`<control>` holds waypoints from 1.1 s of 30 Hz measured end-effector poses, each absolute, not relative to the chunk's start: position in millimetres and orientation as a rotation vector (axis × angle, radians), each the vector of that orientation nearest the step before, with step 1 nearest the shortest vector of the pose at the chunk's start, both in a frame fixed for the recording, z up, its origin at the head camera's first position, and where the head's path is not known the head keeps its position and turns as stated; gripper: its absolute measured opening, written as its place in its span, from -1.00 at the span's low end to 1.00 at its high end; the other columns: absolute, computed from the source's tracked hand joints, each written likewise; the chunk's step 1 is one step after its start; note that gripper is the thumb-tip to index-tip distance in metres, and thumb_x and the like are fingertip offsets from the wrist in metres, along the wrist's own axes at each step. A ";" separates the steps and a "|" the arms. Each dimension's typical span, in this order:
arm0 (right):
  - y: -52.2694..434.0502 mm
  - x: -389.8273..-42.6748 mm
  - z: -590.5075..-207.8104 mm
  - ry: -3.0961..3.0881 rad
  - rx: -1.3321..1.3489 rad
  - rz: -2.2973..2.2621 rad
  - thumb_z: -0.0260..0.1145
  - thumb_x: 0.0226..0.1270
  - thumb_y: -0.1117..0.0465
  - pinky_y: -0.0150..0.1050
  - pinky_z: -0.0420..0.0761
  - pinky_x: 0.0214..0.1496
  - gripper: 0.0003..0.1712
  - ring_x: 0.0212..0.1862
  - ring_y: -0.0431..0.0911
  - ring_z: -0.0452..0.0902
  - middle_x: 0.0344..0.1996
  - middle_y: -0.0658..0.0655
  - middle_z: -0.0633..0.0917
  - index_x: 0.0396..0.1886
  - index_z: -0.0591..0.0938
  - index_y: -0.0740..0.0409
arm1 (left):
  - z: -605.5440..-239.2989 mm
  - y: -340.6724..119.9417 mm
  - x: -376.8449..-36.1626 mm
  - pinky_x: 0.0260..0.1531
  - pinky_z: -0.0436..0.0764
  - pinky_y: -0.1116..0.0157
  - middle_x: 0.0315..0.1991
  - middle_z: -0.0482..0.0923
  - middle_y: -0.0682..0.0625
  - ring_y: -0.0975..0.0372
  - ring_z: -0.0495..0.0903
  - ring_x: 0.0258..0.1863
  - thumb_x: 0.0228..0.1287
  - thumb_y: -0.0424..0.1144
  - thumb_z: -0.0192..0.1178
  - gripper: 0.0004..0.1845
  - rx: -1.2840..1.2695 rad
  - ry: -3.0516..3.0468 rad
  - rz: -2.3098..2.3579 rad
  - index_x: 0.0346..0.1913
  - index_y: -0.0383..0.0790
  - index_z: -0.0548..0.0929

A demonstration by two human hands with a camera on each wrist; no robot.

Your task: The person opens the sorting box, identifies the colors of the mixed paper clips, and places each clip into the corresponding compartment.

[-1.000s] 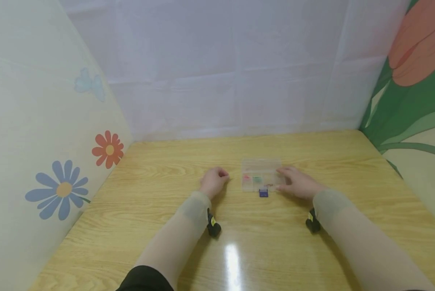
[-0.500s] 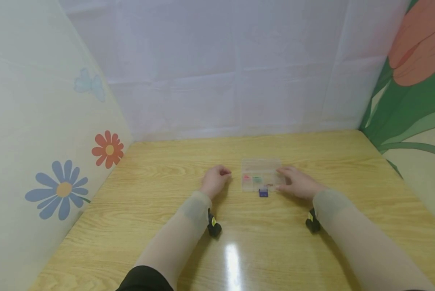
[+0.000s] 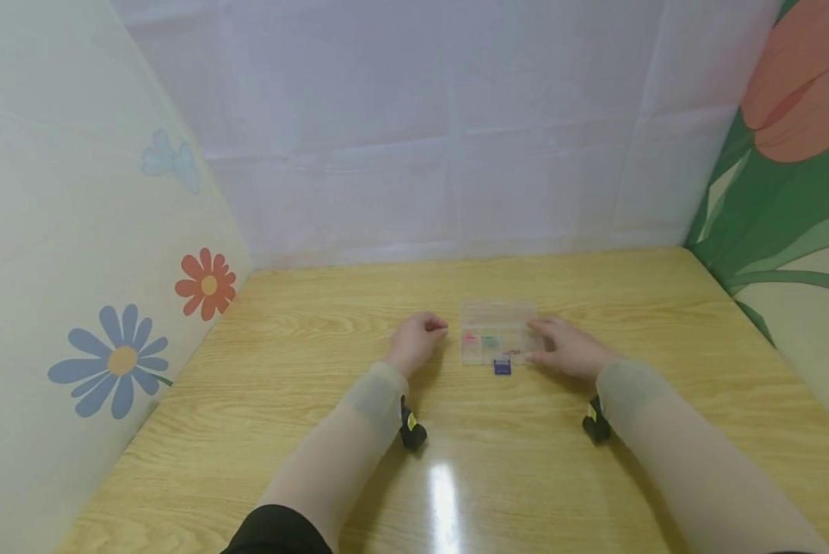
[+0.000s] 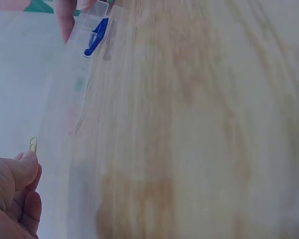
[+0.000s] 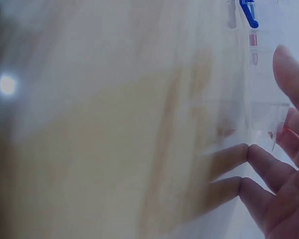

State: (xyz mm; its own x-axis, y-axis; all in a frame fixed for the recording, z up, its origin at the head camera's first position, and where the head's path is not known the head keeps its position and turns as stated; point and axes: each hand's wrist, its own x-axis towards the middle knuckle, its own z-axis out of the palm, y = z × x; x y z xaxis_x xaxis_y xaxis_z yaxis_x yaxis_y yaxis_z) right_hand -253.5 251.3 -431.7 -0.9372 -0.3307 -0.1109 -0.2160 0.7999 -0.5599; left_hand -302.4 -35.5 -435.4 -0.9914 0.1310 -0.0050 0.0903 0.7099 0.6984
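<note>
My left hand (image 3: 414, 342) pinches a small yellow paper clip (image 4: 33, 144) between thumb and fingertips, just left of a clear plastic compartment box (image 3: 471, 354). The box lies on the table with its lid (image 3: 497, 314) folded back. Pink pieces (image 3: 470, 338) and green pieces (image 3: 490, 341) sit in its left compartments, and small red pieces (image 5: 253, 40) show farther right. A blue latch (image 3: 502, 368) sticks out at the front. At the box's right end, my right hand (image 3: 569, 350) holds it between thumb and fingers; the exact contact is partly hidden.
The wood-grain table (image 3: 317, 431) reaches back to a white cloth backdrop (image 3: 414, 154). Flower-printed panels (image 3: 75, 231) flank it. Black wrist cameras (image 3: 412, 431) hang below both wrists.
My left hand has moved slightly right and away from me, closer to the box's left end. The right hand and the box stay where they were.
</note>
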 end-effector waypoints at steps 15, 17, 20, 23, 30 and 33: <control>253.0 -254.2 -432.4 2.771 -0.419 -0.850 0.26 0.32 -0.14 0.27 0.04 0.34 -0.13 0.40 0.32 0.04 0.46 0.32 0.10 0.47 0.18 0.14 | -430.8 -30.7 -298.7 0.20 0.17 -0.04 -0.20 0.66 0.13 0.17 0.57 -0.10 0.31 -0.12 0.23 -0.89 0.205 2.849 1.172 -0.18 -0.02 0.67; 253.2 -254.5 -432.7 2.770 -0.414 -0.850 0.26 0.31 -0.15 0.27 0.04 0.34 -0.13 0.40 0.33 0.04 0.46 0.32 0.10 0.48 0.18 0.13 | -429.8 -29.6 -298.6 0.19 0.19 -0.03 -0.20 0.65 0.13 0.17 0.57 -0.10 0.31 -0.12 0.23 -0.89 0.208 2.845 1.171 -0.18 -0.02 0.67; 253.5 -254.8 -433.1 2.770 -0.410 -0.848 0.26 0.31 -0.16 0.28 0.04 0.34 -0.12 0.40 0.33 0.04 0.45 0.33 0.09 0.47 0.19 0.12 | -428.4 -27.6 -298.1 0.12 0.32 0.05 -0.21 0.65 0.13 0.18 0.57 -0.11 0.32 -0.13 0.23 -0.89 0.218 2.821 1.178 -0.17 -0.03 0.66; 253.8 -254.9 -433.1 2.774 -0.414 -0.844 0.26 0.31 -0.16 0.28 0.04 0.33 -0.13 0.40 0.33 0.04 0.45 0.33 0.10 0.47 0.19 0.13 | -427.2 -25.3 -296.9 -0.01 0.46 0.13 -0.21 0.63 0.13 0.21 0.56 -0.14 0.32 -0.14 0.22 -0.89 0.225 2.787 1.189 -0.15 -0.02 0.65; 254.4 -255.1 -433.1 2.780 -0.428 -0.839 0.27 0.30 -0.15 0.28 0.05 0.33 -0.12 0.40 0.33 0.05 0.45 0.34 0.10 0.47 0.19 0.13 | -426.6 -17.6 -296.5 -0.05 0.51 0.18 -0.16 0.63 0.12 0.22 0.56 -0.12 0.33 -0.14 0.21 -0.88 0.255 2.774 1.189 -0.13 -0.01 0.65; 254.5 -255.4 -433.6 2.786 -0.433 -0.835 0.27 0.30 -0.16 0.28 0.05 0.33 -0.12 0.40 0.33 0.05 0.45 0.34 0.11 0.47 0.19 0.14 | -426.3 -13.7 -296.1 -0.02 0.50 0.18 -0.16 0.64 0.11 0.21 0.56 -0.11 0.32 -0.16 0.22 -0.88 0.279 2.776 1.175 -0.13 -0.03 0.66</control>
